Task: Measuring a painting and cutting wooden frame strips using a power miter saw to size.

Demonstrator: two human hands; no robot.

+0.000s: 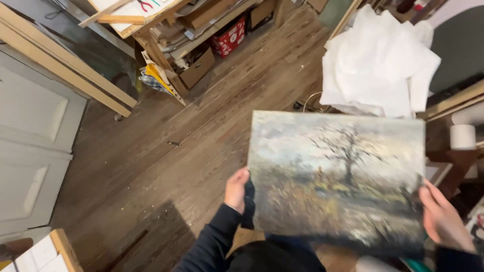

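Observation:
I hold an unframed landscape painting [337, 176] in front of me, showing a bare dark tree against a pale sky over brownish ground. My left hand [236, 189] grips its left edge, thumb on the front. My right hand [444, 217] grips its lower right edge, fingers spread along the side. Both of my sleeves are dark. The painting hangs above a worn wooden floor [166, 151] and hides what lies under it.
A stack of white sheets [380, 63] lies at the upper right beside a white paper roll [462, 136]. A wooden workbench [166, 30] with cardboard boxes and a red box [229, 38] stands at the top. A grey panelled door [35, 136] and leaning wooden boards [65, 65] are left.

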